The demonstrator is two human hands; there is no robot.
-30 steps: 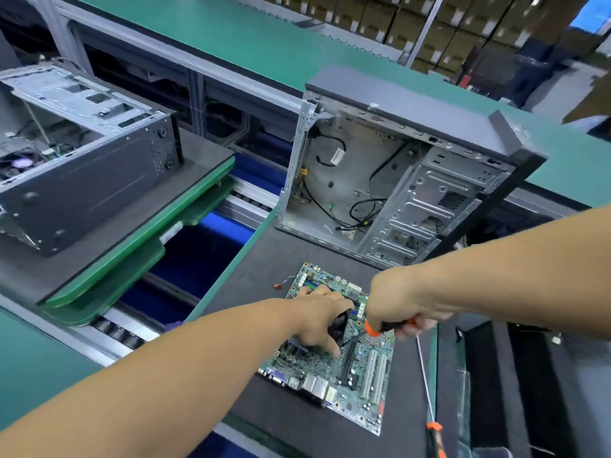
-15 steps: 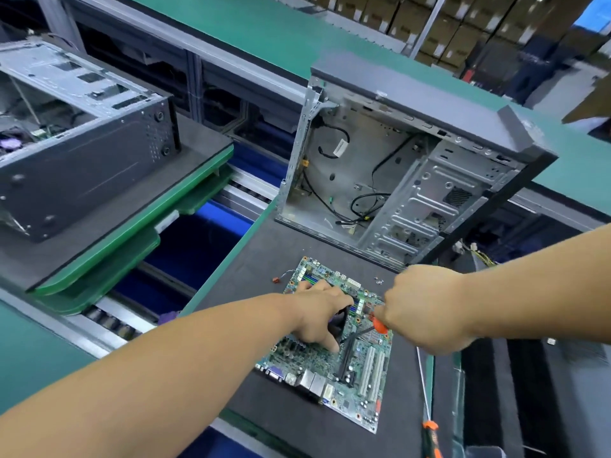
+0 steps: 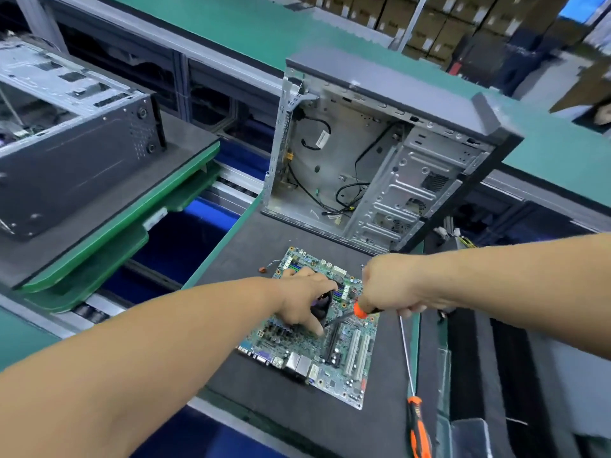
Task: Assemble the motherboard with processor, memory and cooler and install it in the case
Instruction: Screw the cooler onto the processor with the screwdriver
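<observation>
Centrally, motherboard (image 3: pixel 330 345) flat on dark mat of table (image 3: pixel 264 391), just in front of open case (image 3: pixel 373 166). Left hand (image 3: pixel 305 300) on top of black cooler (image 3: pixel 322 304) mid-board, fingers curled over it, fingertips touching board. Right hand (image 3: pixel 393 284) gripping orange-and-black screwdriver (image 3: pixel 358 310), fist closed round handle, shaft angled down toward cooler edge. Second screwdriver (image 3: pixel 417 424) lying on mat right of board, untouched. Another case (image 3: pixel 72 153) on green-edged pallet far left.

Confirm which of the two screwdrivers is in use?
The one the right hand grips over the motherboard; the other screwdriver lies untouched on the mat, right of the board.
</observation>
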